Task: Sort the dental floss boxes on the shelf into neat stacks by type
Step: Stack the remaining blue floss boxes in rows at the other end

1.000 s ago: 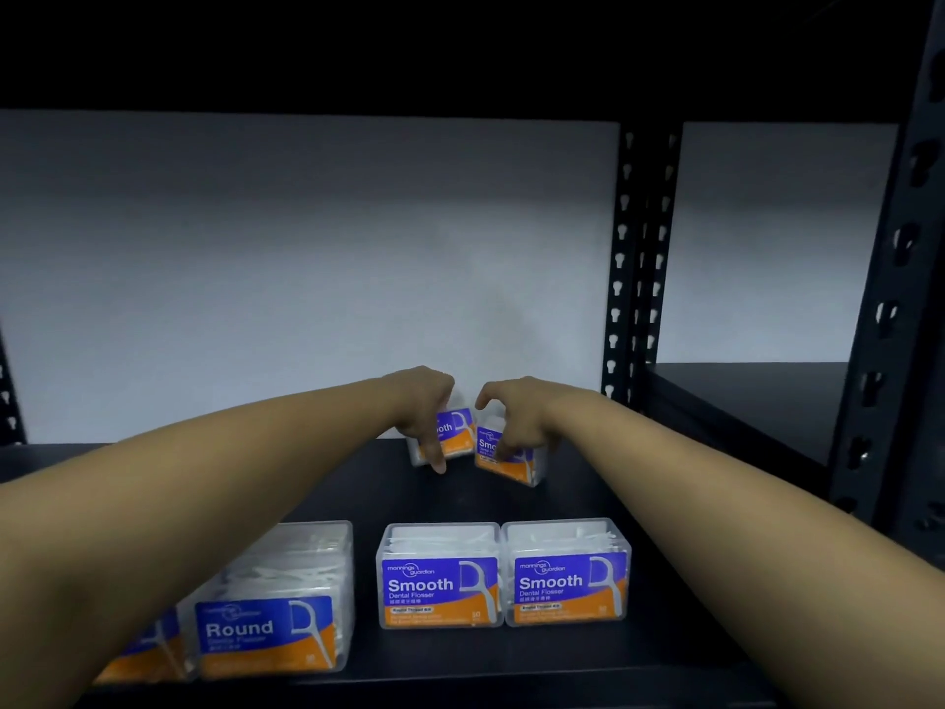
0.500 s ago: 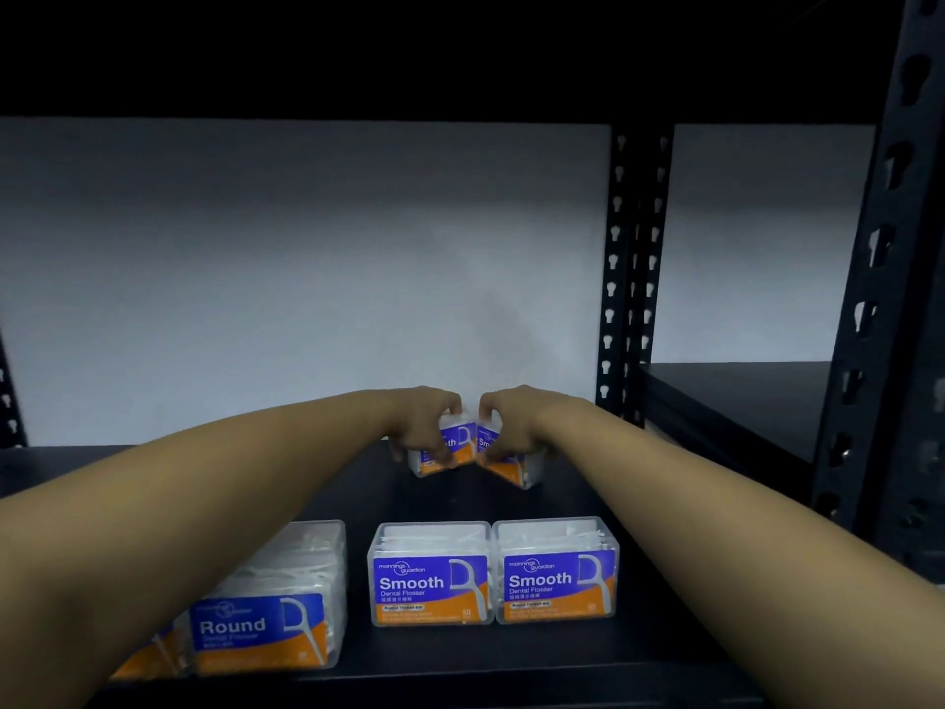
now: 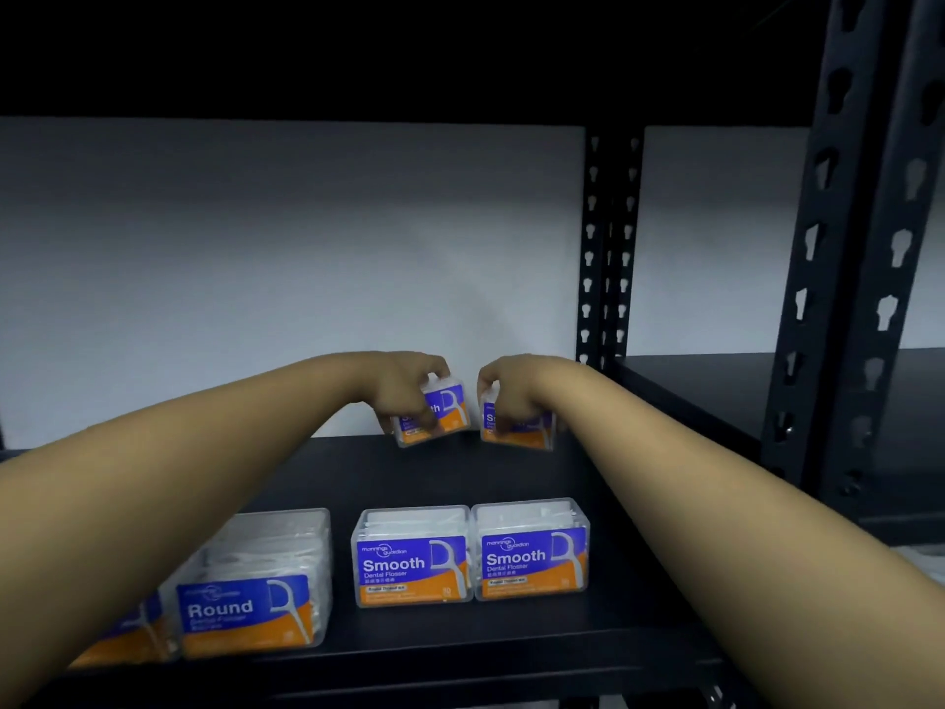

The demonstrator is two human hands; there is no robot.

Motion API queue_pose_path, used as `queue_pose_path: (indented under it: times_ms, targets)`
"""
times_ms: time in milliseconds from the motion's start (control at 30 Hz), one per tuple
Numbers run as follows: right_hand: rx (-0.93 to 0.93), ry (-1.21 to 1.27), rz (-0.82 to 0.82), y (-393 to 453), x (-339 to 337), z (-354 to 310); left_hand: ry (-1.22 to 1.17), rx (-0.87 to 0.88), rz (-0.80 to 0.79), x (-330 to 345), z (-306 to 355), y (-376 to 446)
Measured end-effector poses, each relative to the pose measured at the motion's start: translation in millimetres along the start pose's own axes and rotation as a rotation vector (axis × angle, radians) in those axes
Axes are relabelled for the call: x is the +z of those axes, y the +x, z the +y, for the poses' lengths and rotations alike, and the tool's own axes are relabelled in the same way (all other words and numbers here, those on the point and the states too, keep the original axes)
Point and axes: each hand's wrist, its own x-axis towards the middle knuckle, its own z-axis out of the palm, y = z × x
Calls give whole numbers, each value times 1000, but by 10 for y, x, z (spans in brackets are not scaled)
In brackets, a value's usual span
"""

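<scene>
At the back of a black metal shelf point(image 3: 501, 483), against a plain pale wall point(image 3: 255, 258) and between dark slotted uprights point(image 3: 849, 278), two boxes are in the hands, and this looks like the gathering step: loose boxes fetched from the rear to join their kind. The board is flat, matte and mostly bare, with another dark shelf bay point(image 3: 716, 381) off to the right. Along the front edge stand the Round boxes point(image 3: 250, 601) at the left and, just beside them, two Smooth boxes point(image 3: 470, 552) touching side by side. The left hand point(image 3: 404, 388) is closed over one small Smooth box point(image 3: 444, 409), tilted and apparently lifted; the right hand point(image 3: 511, 396) grips another point(image 3: 521, 433) (its label mostly hidden). The next move probably calls for bringing both forward and setting them squarely atop the front Smooth pair, labels outward.
</scene>
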Motion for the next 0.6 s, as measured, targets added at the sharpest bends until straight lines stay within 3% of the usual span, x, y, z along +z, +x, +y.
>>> queue_pose_path:
  times_ms: [300, 600]
  targets:
    - [24, 4, 67, -451, -134, 111, 93, 210, 42, -118, 263, -472]
    - [80, -88, 60, -895, -164, 262, 103, 269, 21, -32, 364, -749]
